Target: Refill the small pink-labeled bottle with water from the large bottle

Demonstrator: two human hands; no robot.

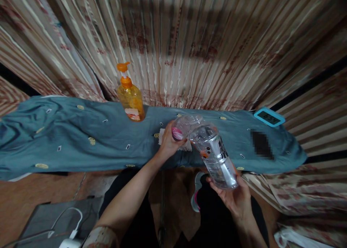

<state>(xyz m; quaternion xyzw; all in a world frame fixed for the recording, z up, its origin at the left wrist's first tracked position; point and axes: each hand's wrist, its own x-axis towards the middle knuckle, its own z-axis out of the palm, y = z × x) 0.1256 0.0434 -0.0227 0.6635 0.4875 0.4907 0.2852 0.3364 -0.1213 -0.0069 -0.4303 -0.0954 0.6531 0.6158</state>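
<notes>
Very little here can be read. The clear plastic bottle (217,157) carries a silver label with bold black letters, seen at an angle and too blurred to spell out. The small blue digital clock (269,117) shows dark digits on its screen, too small to make out. The orange soap dispenser (130,96) has a pale label low on its front with no legible words.

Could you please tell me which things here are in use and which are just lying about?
In use: left hand holding small clear plastic bottle; right hand holding large clear plastic bottle.
Lying about: orange pump soap bottle; blue digital clock; teal patterned cloth.
</notes>
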